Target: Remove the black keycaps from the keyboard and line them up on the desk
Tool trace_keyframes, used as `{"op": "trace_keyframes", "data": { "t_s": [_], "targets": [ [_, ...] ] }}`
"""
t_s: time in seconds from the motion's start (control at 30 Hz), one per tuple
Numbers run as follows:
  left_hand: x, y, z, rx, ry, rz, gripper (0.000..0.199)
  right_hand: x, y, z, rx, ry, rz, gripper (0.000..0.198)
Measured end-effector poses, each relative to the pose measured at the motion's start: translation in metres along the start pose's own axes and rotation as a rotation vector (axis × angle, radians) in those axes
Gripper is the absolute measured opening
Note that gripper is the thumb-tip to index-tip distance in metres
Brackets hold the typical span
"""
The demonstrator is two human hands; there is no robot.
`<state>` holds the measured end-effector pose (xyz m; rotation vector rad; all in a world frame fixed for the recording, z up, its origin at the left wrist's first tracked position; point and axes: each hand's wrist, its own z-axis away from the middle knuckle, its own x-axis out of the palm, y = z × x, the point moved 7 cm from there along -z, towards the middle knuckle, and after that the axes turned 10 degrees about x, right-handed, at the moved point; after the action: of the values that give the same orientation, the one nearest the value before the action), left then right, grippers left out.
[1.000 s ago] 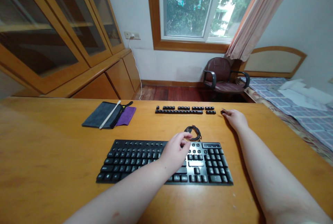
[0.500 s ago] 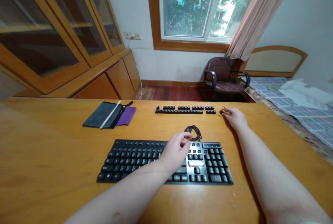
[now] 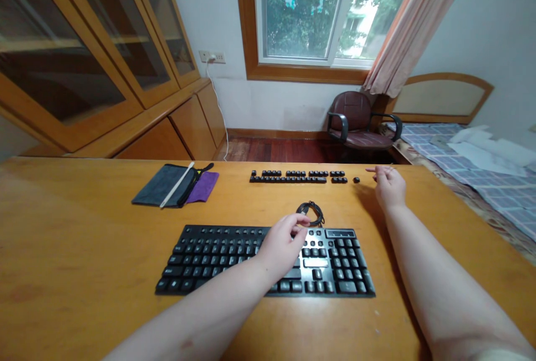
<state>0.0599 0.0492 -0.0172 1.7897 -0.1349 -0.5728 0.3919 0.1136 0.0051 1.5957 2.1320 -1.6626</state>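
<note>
One loose keycap (image 3: 356, 180) lay beyond the keyboard (image 3: 234, 250); a careless sweep of the nearby right hand (image 3: 390, 188), grip unclear to me, could knock it away. Over the keyboard, the left hand (image 3: 281, 245) had thumb and fingers apart.

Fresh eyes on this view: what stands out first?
First, the black keyboard on the desk, with the left hand over it. Beyond it, two rows of loose keycaps lie near the far edge, and a single keycap sits between their right end and the right hand.
</note>
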Motion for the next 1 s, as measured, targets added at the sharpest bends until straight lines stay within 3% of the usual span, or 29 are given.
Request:
{"op": "trace_keyframes", "data": {
  "t_s": [0.07,0.2,0.3,0.37,0.57,0.77,1.0],
  "targets": [
    [0.000,-0.001,0.000,0.001,0.001,-0.002,0.023,0.013,-0.028,0.006,-0.013,-0.213,-0.068,0.057],
    [0.000,0.000,0.000,0.011,0.008,-0.011,0.023,0.044,-0.091,0.050,-0.076,-0.869,0.047,0.045],
    [0.000,0.002,0.000,0.017,0.008,-0.014,0.023,0.042,-0.120,0.086,-0.044,-1.198,0.147,0.039],
    [0.000,0.003,-0.001,0.013,0.006,-0.014,0.023,0.034,-0.130,0.102,-0.026,-1.327,0.164,0.036],
    [-0.001,0.004,-0.001,0.009,-0.001,-0.021,0.022,0.012,-0.137,0.112,-0.041,-1.381,0.250,0.034],
    [-0.001,0.006,-0.001,0.010,-0.012,-0.036,0.021,0.013,-0.133,0.115,-0.077,-1.373,0.423,0.027],
    [-0.001,0.008,-0.001,0.017,-0.011,-0.033,0.021,0.016,-0.135,0.118,-0.118,-1.339,0.438,0.025]
  ]
}}
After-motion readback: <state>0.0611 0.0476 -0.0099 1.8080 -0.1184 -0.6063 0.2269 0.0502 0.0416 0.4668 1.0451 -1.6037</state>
